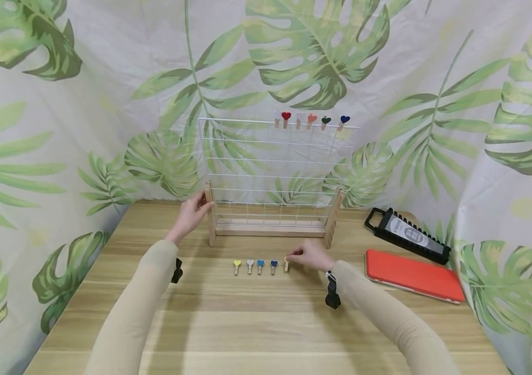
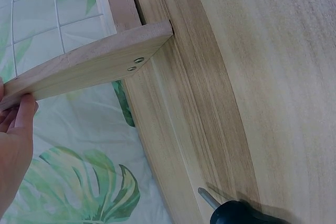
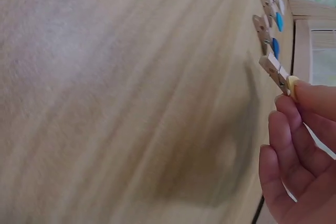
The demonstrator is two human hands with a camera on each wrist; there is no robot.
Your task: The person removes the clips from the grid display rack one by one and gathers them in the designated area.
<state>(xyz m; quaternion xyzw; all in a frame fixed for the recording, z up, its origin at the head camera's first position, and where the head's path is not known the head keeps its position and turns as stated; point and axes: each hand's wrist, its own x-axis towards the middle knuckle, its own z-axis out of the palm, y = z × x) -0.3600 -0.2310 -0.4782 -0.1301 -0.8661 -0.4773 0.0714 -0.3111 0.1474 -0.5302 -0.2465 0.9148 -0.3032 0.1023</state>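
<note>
A white wire grid rack [image 1: 275, 177] with wooden feet stands at the back of the table. My left hand [image 1: 190, 214] grips the upper end of its left wooden post [image 2: 89, 64], which shows close up in the left wrist view. My right hand [image 1: 311, 255] pinches a small wooden clothespin [image 3: 275, 72] by its pale yellow end, between thumb and finger. It is at the right end of a row of heart-topped clothespins: yellow [image 1: 236, 264], white [image 1: 249, 264], light blue [image 1: 260, 264] and dark blue [image 1: 273, 264].
Several heart clothespins, among them a red one [image 1: 286, 116] and a green one [image 1: 325, 120], are clipped along the rack's top right. At the right lie a black-framed tool [image 1: 408, 234] and a red flat case [image 1: 411, 273]. A dark-handled, metal-tipped tool [image 2: 236, 213] shows at lower left wrist view.
</note>
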